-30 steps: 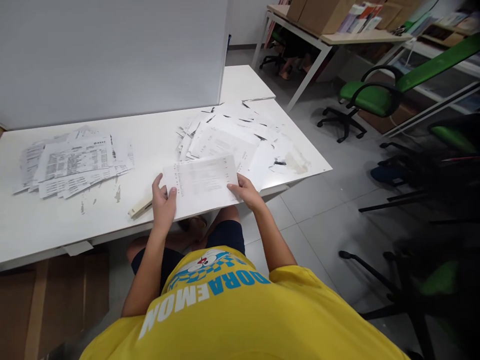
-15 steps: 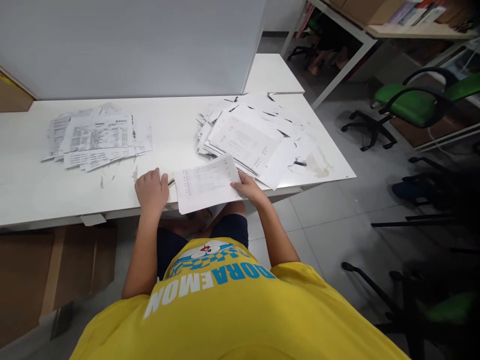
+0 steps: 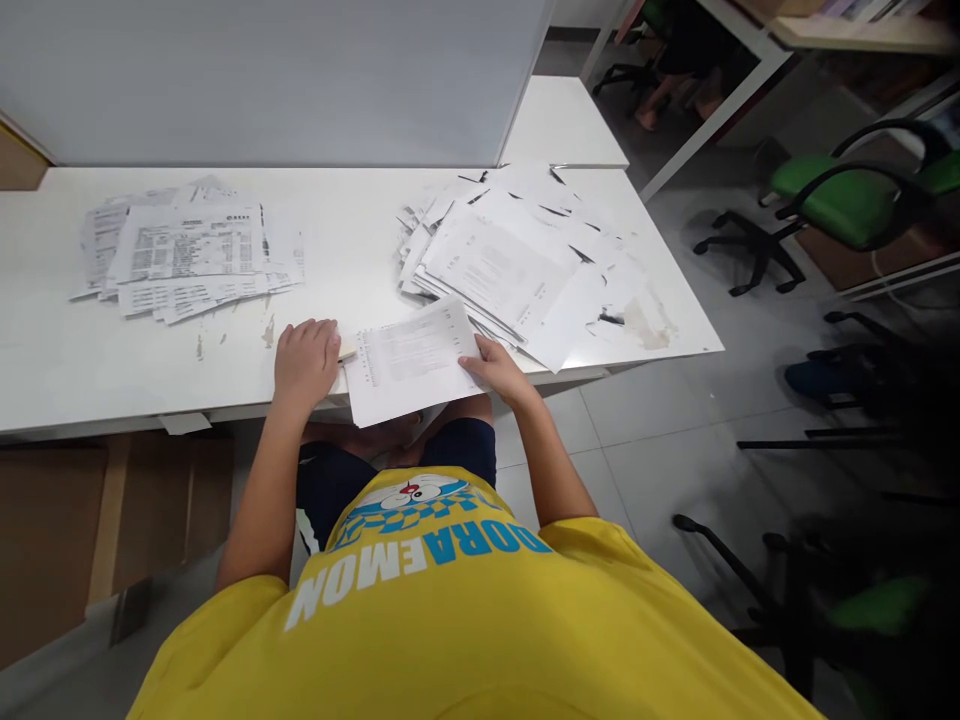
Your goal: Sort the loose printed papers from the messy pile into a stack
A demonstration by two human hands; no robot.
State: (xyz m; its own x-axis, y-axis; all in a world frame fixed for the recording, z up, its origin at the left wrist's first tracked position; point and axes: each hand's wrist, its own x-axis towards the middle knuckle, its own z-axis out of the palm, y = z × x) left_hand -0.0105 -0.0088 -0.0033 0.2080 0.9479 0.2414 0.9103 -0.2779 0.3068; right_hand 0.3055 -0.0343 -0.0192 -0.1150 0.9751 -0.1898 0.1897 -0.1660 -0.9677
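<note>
My right hand (image 3: 499,370) pinches the right edge of printed sheets of paper (image 3: 412,360), thumb on top. The sheets are tilted over the table's front edge. My left hand (image 3: 307,360) is at the table edge, left of the sheets, with its fingers curled. A small pale strip (image 3: 346,352) pokes out beside these fingers towards the paper; its kind is too small to tell. To the right lies a messy pile of papers (image 3: 495,270), some with dark edges. A second stack of printed papers (image 3: 191,245) lies at the left.
A grey panel (image 3: 262,80) stands along the back of the white table (image 3: 345,250). Cardboard boxes (image 3: 150,510) are below at the left. A green chair (image 3: 832,195) and further black chair parts stand on the right. Someone's legs (image 3: 660,95) show at the back.
The view has shifted slightly, so the table sits higher. My left hand has turned, its fingers now curled towards the paper, and the pale strip shows more. My right hand keeps its grip.
</note>
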